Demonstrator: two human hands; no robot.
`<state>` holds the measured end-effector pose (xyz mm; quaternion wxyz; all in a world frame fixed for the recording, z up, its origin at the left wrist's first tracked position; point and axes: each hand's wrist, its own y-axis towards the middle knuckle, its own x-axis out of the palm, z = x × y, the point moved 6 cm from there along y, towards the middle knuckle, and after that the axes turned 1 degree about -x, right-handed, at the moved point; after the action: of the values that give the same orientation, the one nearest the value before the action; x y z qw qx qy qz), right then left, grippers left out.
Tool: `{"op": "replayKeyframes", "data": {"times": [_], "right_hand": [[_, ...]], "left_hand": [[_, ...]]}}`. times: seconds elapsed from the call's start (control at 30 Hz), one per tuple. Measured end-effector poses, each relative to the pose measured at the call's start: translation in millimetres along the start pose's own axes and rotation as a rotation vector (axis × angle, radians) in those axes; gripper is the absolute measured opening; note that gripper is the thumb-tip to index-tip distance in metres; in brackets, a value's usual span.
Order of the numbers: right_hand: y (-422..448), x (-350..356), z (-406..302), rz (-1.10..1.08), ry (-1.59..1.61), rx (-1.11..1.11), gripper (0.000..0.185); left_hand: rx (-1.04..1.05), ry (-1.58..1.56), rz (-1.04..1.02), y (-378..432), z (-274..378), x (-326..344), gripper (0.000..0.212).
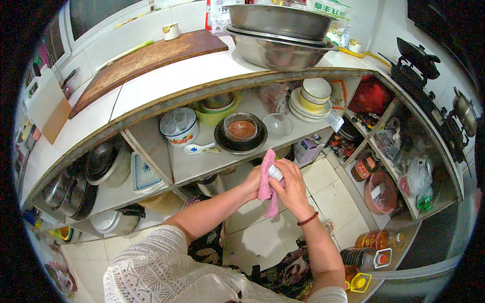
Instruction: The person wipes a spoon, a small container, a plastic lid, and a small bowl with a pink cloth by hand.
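Note:
Both my hands meet in front of the open shelf. A pink cloth (pixel 267 180) is gripped in my left hand (pixel 253 184), and its lower end hangs down. Between the cloth and the fingers of my right hand (pixel 292 185) sits a small white ribbed object (pixel 275 173); my fingers hide much of it, so I cannot tell whether it is a lid or a small jar. A red beaded bracelet (pixel 307 219) circles my right wrist. Just beyond my hands, a clear bowl with brown contents (pixel 242 130) rests inside a dark pan (pixel 224 143) on the shelf.
Glasses in an enamel bowl (pixel 182 140), a ceramic spoon (pixel 202 148), a glass bowl (pixel 278 125) and stacked plates (pixel 308 113) line the shelf. Steel basins (pixel 280 53) and a wooden cutting board (pixel 151 64) occupy the counter above. Oil bottles (pixel 373 239) stand at lower right.

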<state>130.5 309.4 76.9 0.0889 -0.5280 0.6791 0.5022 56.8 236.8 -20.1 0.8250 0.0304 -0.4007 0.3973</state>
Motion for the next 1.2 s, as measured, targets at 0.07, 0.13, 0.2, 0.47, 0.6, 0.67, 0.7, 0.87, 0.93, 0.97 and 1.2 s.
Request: {"op": "replayKeyframes", "data": {"times": [0.07, 0.13, 0.2, 0.47, 0.6, 0.67, 0.7, 0.87, 0.93, 0.97, 1.2], "right_hand": [[-1, -3, 5, 0.001, 0.004, -0.007, 0.041], [-5, -6, 8, -0.025, 0.018, -0.002, 0.045], [-1, -14, 6, 0.007, 0.01, -0.054, 0.044], [-5, -23, 29, 0.089, 0.322, 0.13, 0.042], [-3, -18, 33, 0.078, 0.27, 0.1, 0.043], [-7, -8, 37, 0.074, 0.211, 0.062, 0.043], [-5, -3, 36, 0.054, 0.231, 0.092, 0.043], [4, 9, 17, 0.029, 0.257, 0.069, 0.039], [7, 10, 16, 0.02, 0.288, 0.059, 0.039], [7, 10, 15, 0.016, 0.303, 0.055, 0.039], [3, 13, 32, 0.128, 0.838, 0.258, 0.037]], "left_hand": [[0.019, 0.007, 0.041, -7, 2, 11, 0.036], [0.001, -0.029, 0.051, -7, -4, 12, 0.036], [0.002, -0.018, 0.026, 2, -4, 11, 0.04], [-0.077, -0.138, -0.126, 4, 5, 14, 0.044], [-0.014, -0.045, -0.234, -4, 12, 26, 0.041], [0.073, 0.147, -0.168, -14, 15, 31, 0.036], [0.146, 0.226, -0.132, -15, 19, 28, 0.038], [0.235, 0.33, 0.104, -11, 31, 8, 0.046], [0.199, 0.332, 0.163, -12, 34, 8, 0.05], [0.174, 0.32, 0.179, -12, 33, 8, 0.052], [-0.06, 0.064, -0.373, -17, 27, 41, 0.072]]}}
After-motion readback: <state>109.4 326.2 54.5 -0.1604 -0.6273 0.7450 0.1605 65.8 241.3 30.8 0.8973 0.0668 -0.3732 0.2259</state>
